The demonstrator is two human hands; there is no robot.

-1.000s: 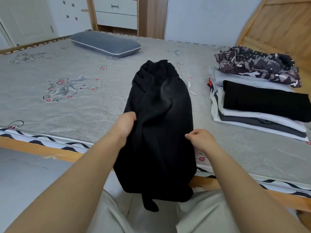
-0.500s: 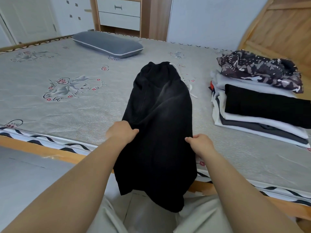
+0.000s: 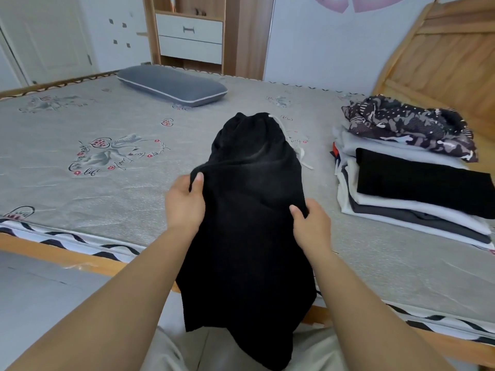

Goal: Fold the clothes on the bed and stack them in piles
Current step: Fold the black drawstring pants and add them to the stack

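A black garment (image 3: pixel 251 210) with a white drawstring lies lengthwise on the grey mattress (image 3: pixel 107 188), its near end hanging over the bed's front edge. My left hand (image 3: pixel 184 202) grips its left edge, thumb on top. My right hand (image 3: pixel 312 226) pinches its right edge. At the right of the bed stands a pile of folded clothes (image 3: pixel 401 199), white and grey pieces with a black one on top. A crumpled dark patterned garment (image 3: pixel 409 127) rests on the back of that pile.
A grey pillow (image 3: pixel 171 85) lies at the far side of the bed. A wooden headboard (image 3: pixel 442 60) rises at the right. The wooden bed rail (image 3: pixel 67 259) runs along the front. A drawer unit (image 3: pixel 190 38) stands behind the bed.
Both hands have moved forward and up along the black garment, lifting its middle; the hanging end has risen. The camera view has tilted up.
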